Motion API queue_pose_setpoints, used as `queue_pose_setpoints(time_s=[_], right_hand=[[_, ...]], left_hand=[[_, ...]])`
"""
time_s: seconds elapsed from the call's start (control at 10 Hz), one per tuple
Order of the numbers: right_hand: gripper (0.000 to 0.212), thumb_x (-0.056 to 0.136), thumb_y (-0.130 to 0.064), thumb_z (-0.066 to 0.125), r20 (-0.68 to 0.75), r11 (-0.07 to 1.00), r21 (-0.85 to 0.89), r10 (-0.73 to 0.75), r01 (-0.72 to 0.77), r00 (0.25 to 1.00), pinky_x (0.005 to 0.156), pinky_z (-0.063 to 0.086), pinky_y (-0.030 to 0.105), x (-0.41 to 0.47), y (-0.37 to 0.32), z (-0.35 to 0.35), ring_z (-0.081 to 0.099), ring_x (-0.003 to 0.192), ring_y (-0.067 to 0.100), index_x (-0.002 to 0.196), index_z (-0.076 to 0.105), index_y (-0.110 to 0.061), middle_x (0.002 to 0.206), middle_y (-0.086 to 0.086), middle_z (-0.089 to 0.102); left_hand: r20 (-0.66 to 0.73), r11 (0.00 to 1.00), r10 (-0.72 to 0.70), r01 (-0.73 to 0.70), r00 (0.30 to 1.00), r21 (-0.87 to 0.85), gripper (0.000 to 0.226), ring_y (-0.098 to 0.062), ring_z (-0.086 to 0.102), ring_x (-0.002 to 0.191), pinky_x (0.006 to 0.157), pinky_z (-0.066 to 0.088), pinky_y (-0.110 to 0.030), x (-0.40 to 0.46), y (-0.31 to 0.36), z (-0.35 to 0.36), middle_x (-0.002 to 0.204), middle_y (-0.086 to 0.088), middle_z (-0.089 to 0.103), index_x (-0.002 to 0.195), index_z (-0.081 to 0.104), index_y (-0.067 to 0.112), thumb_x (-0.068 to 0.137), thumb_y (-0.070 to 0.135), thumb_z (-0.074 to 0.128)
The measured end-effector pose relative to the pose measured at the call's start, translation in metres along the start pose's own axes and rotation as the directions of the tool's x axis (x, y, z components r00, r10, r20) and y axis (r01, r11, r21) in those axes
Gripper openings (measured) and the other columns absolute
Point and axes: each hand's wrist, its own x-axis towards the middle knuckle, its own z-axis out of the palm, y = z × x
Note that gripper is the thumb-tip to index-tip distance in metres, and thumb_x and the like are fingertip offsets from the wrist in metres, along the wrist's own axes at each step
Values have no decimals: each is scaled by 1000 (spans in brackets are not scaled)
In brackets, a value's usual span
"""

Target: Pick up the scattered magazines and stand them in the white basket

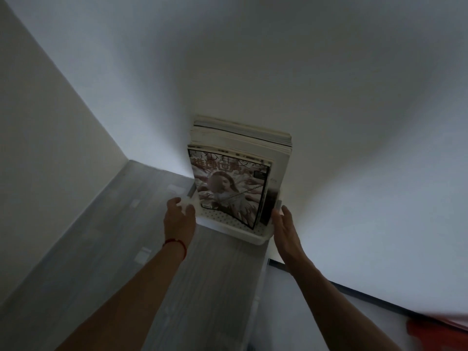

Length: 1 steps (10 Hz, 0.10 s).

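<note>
At nine o'clock a pale wall runs down to a grey wood-grain surface, a shelf or floor, which fills the lower left. Over it the left hand, with a red string at the wrist, reaches toward the near left corner of the white basket; its fingers are loosely spread and hold nothing, and in this dim light it is hard to say whether the fingertips touch the rim or stop just short. The basket sits at the centre, backed against the far wall, and the magazines already stand in it, long axes upright, leaning back toward twelve o'clock, the front cover facing the camera with a thicker stack behind. At three o'clock of the basket the right hand lies flat and straight-fingered along its right side, seeming to press the wall or the outer magazine, gripping nothing. So the basket lies between the two hands, ahead of both at twelve o'clock, with the right hand the closer of the two. Any coming move probably means squaring the basket or steadying the stack from both sides. At five o'clock a blurred red thing shows at the frame edge; I cannot tell what it is.
</note>
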Motion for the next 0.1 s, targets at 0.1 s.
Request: queue_pose_setpoints(time_s=[0.1], right_hand=[[66, 100, -60, 34, -101, 999, -24, -43, 41, 994, 96, 41, 34, -16, -3, -2, 48, 130, 24, 154, 23, -25, 154, 12, 43]], left_hand=[[-20, 993, 113, -112, 993, 41, 42, -32, 55, 119, 100, 49, -45, -30, 1, -15, 136, -17, 51, 133, 50, 15, 93, 10, 60]])
